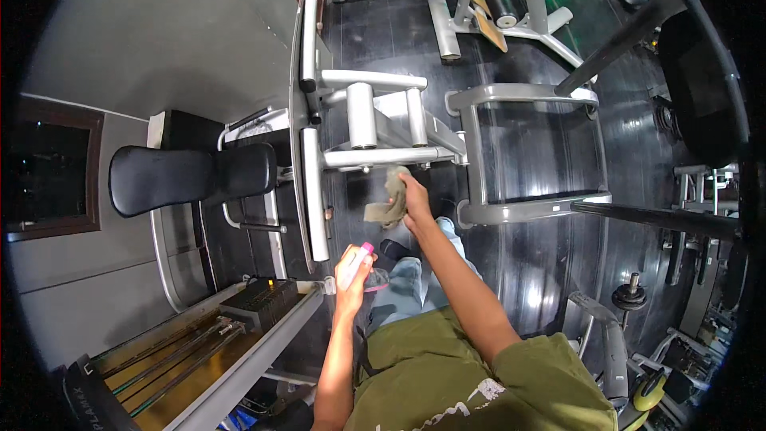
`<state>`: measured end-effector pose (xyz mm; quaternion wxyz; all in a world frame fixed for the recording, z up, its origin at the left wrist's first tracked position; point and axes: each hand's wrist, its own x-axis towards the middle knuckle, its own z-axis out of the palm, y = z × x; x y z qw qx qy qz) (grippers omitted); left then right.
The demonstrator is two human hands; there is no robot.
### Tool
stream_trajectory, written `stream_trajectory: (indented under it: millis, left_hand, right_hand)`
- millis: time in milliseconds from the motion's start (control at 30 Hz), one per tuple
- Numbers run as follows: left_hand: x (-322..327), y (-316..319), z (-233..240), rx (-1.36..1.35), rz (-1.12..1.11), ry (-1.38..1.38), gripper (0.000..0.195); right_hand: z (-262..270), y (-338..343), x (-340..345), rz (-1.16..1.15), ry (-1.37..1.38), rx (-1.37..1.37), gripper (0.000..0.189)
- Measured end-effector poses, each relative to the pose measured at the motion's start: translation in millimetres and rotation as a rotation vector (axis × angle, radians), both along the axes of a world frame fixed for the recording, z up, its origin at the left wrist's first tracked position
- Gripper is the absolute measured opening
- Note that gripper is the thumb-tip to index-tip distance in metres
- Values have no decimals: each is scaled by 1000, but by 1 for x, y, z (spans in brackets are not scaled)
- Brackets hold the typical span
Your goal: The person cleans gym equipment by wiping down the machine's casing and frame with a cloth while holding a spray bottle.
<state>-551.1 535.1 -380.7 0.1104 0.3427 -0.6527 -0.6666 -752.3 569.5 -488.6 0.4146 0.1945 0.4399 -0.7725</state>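
My left hand (353,272) grips the neck of a clear spray bottle (376,280) with a pink nozzle and a pink band. My right hand (417,200) holds a crumpled grey-beige cloth (390,206), whose loose end hangs to the left. The cloth lies just below the silver tubular frame (383,157) of a gym machine in the picture; whether they touch I cannot tell. White cylindrical rollers or tubes (361,115) stand within that frame. A long upright silver tube (315,194) is left of the cloth.
A black padded seat (191,176) stands at left. Near my left forearm is a weight-stack machine (209,365). To the right, a grey floor frame (473,155) carries dark bars. A padded bench machine (502,24) is at upper right, and a weight plate (628,296) at lower right.
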Motion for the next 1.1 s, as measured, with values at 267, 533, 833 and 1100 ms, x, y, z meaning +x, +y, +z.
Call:
stream_trajectory:
  millis: [267,533,833,1100]
  left_hand:
    - [6,6,-20,-88,77,-102,40]
    - [15,-5,-18,-208,99,-88,37]
    - [4,-10,-21,-253,60,-72,35]
    - [4,-1,-20,-169,75,-69,33]
  right_hand:
    - [-49,-27,-3,-253,-76,-27,22]
    - [-55,-100,41,-332,-106,-16,33]
    - [-73,-115,58,-17,-218,5,18]
    - [-51,-82,23,-446,-67,-58,33]
